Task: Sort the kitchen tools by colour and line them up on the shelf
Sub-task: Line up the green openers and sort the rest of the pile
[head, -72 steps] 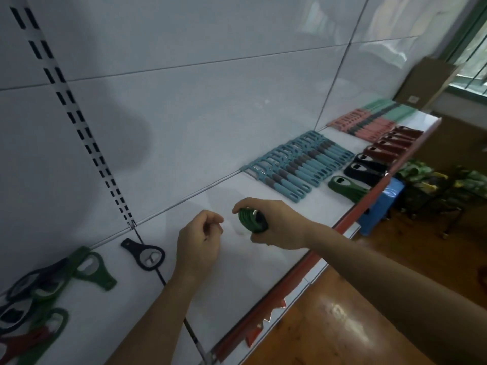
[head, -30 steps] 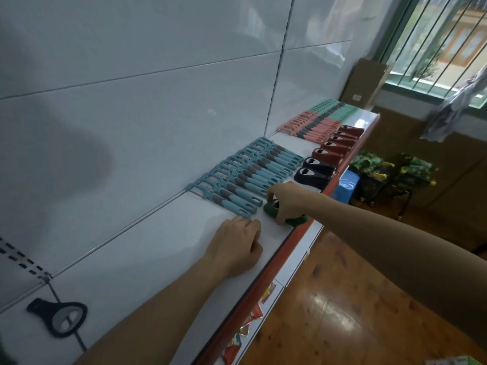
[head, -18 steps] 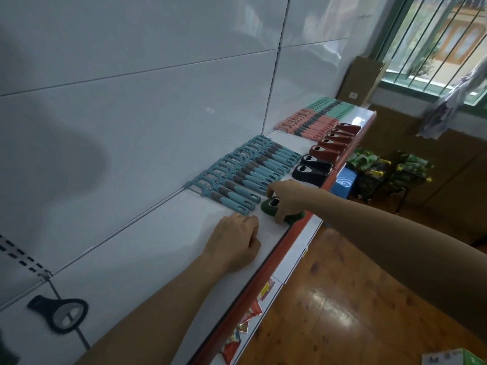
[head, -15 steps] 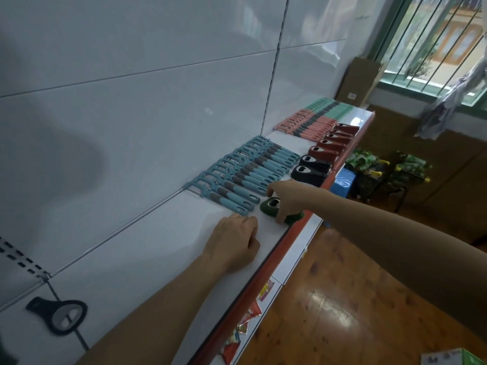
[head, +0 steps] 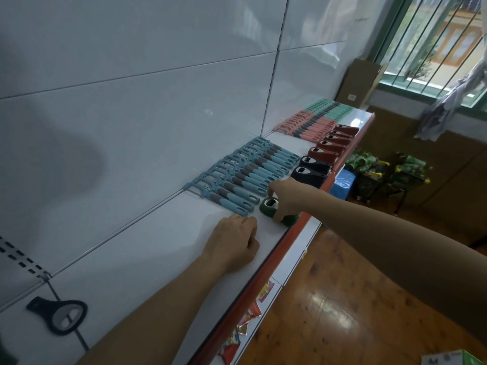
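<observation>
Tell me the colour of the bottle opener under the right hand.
The plastic bottle opener is dark green, in the head view.

Apparently a small shop: a white display shelf [head: 158, 259] edged with a red price rail [head: 266, 270], a slotted upright [head: 21, 255] at lower left, identical blue peelers [head: 245, 177] in rows at centre, and coloured packets [head: 250, 313], blurred, on the tier below.
</observation>
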